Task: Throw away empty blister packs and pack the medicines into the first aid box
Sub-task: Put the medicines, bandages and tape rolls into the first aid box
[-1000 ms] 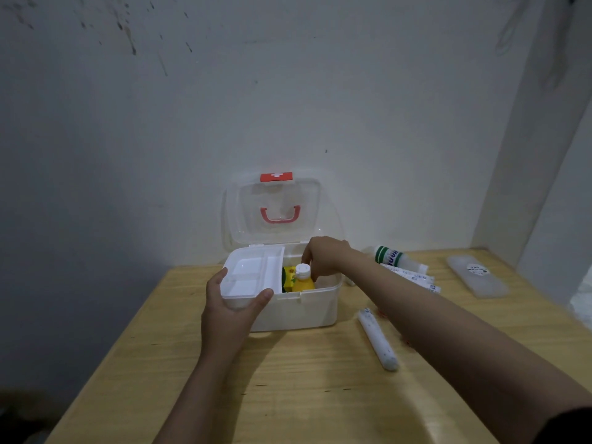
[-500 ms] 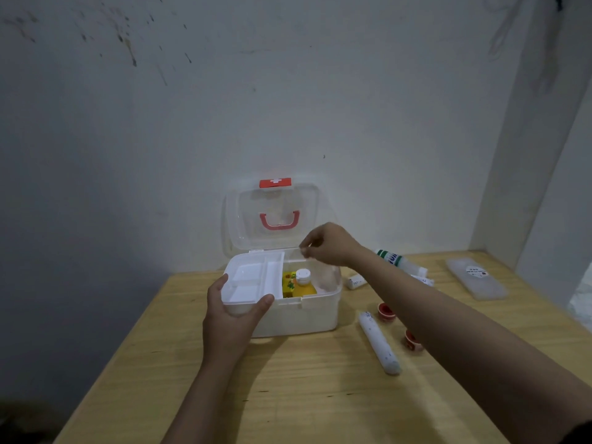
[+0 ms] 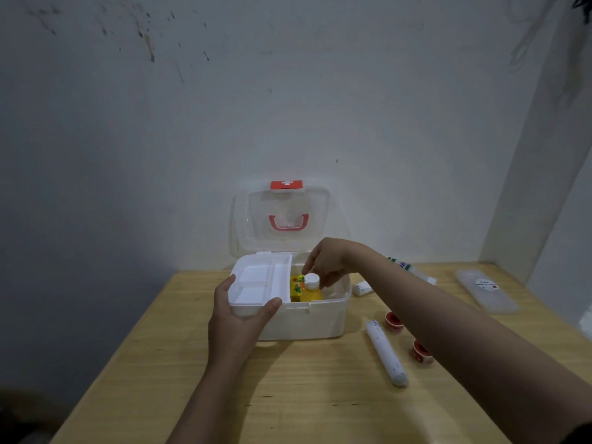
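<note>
— Head view, centre of frame: first aid box (image 3: 307,318) on the tabletop (image 3: 288,395), clear lid (image 3: 283,219) raised against the wall, red handle and red cross tab toward the top.

— And the hands?

— Left hand (image 3: 238,318) at lower centre, clasped on the near corner of the white divider tray (image 3: 261,283); thumb over the front rim, fingers curled up the left side. Tray resting across the left half of the box.

— Right one?

— Right hand (image 3: 326,262) just right of centre, reaching down into the open right half. Fingertips drawn together close around the white cap of the yellow bottle (image 3: 309,288); cannot tell whether actually touching. Bottle upright inside the box, a yellow printed pack (image 3: 296,285) just beside it on the left.

— Still outside the box?

— Right of centre on the tabletop: long white tube (image 3: 386,352) lying near the box, two small red-rimmed rolls (image 3: 391,320) and (image 3: 421,350) beside it. Further back, partly hidden by the forearm, a small white tube (image 3: 362,288) and a green-and-white bottle (image 3: 413,272) lying on its side. Far right edge: flat translucent case (image 3: 487,291), well apart from the box.
</note>
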A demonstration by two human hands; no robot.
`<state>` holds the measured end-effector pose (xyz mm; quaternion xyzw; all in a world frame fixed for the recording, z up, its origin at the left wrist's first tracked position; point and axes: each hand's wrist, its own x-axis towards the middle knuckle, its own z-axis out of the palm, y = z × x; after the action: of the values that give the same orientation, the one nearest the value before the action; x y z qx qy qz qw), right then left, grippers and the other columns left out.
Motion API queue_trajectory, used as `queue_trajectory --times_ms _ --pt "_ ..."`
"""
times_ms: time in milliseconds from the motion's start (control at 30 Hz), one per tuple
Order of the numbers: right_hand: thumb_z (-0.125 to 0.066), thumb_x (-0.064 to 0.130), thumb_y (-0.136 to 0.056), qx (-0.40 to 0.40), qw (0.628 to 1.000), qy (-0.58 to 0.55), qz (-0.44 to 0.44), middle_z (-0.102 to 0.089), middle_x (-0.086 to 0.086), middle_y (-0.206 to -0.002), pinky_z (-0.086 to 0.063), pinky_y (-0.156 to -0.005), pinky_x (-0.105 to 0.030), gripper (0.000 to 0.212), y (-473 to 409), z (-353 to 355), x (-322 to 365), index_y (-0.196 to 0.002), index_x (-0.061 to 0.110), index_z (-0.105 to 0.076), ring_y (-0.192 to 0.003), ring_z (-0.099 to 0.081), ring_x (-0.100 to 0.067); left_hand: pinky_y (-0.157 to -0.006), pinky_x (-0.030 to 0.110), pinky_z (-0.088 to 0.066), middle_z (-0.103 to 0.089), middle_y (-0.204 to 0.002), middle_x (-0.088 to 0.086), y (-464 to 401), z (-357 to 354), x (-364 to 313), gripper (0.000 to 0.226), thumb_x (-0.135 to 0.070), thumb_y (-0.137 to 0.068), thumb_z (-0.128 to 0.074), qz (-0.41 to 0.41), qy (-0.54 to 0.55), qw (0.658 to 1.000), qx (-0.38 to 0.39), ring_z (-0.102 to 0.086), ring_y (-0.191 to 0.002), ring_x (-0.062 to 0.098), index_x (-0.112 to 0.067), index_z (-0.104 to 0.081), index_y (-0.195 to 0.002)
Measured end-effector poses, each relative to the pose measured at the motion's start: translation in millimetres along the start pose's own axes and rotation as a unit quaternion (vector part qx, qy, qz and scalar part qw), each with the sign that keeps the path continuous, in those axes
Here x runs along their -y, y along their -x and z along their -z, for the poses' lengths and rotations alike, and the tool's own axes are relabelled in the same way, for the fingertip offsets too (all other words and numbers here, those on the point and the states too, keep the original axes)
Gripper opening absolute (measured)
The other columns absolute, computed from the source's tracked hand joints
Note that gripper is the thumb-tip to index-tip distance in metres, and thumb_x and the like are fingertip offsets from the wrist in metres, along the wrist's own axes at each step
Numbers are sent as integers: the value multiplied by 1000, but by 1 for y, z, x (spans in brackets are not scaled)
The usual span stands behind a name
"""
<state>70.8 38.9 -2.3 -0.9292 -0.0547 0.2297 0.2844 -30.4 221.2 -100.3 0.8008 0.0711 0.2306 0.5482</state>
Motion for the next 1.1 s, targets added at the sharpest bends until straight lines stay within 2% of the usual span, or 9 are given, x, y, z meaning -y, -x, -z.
queue_trajectory --times_ms 100,200,300,533,667,733,833,967,1100 --pt "-62 -1 -87 45 998 32 -18 -65 -12 -108 -52 -94 -33 37 -8 -4 4 -124 4 -59 -77 -64 -14 -87 37 -50 -38 -142 0 0 0 0 93 -45 -60 -81 0 0 1000 1 -39 -125 21 -32 -30 -137" --pt "-62 -2 -86 39 999 17 -29 -64 -8 -87 -59 -75 -30 35 -15 -8 5 -121 0 -60 -66 -63 -13 -85 34 -49 -38 -141 -1 0 1 0 93 -46 -60 -81 2 4 1000 3 -38 -121 16 -33 -30 -137" --pt "-68 1 -81 16 1000 -4 -27 -68 -15 -93 -59 -63 -28 36 -19 -13 4 -116 -3 -63 -62 -64 -17 -83 31 -49 -37 -141 -2 1 1 0 93 -46 -60 -81 5 11 1000 4 -34 -115 10 -34 -31 -137" --pt "-76 7 -75 -37 999 -26 -13 -71 -21 -104 -59 -80 -41 32 -24 -19 1 -105 -2 -69 -65 -67 -23 -86 36 -51 -37 -140 -2 -1 1 1 94 -49 -58 -80 7 7 1000 6 -39 -123 18 -36 -30 -136" --pt "-72 5 -79 -27 999 -34 -13 -68 -19 -112 -60 -78 -36 33 -17 -16 4 -110 -1 -67 -66 -66 -19 -89 38 -50 -37 -141 -3 -1 1 2 95 -53 -56 -80 12 0 1000 4 -38 -126 21 -37 -30 -135" --pt "-68 2 -82 -15 1000 -22 -6 -67 -14 -116 -57 -86 -32 34 -12 -10 5 -116 3 -65 -78 -67 -17 -89 38 -50 -37 -142 -2 -1 1 2 95 -53 -56 -79 13 1 1000 5 -39 -126 21 -37 -30 -136" --pt "-67 -1 -82 -70 996 -50 11 -70 -11 -101 -58 -84 -30 30 8 8 3 -111 7 -69 -91 -70 -20 -89 38 -49 -38 -142 -1 -1 2 0 93 -48 -58 -81 6 7 1000 3 -39 -127 21 -35 -32 -136" --pt "-69 1 -80 -148 974 -162 53 -74 -12 -88 -58 -65 -19 19 53 40 -22 -99 4 -72 -72 -71 -12 -95 37 -44 -40 -141 -4 -1 4 1 90 -49 -58 -82 2 16 1000 0 -38 -128 20 -35 -35 -134" --pt "-69 2 -80 -229 961 -153 36 -74 -12 -85 -59 -70 -25 12 88 56 -76 -91 6 -72 -77 -72 -15 -94 36 -43 -40 -142 -3 0 3 1 90 -45 -60 -82 -4 23 1000 -3 -39 -128 21 -31 -35 -135"
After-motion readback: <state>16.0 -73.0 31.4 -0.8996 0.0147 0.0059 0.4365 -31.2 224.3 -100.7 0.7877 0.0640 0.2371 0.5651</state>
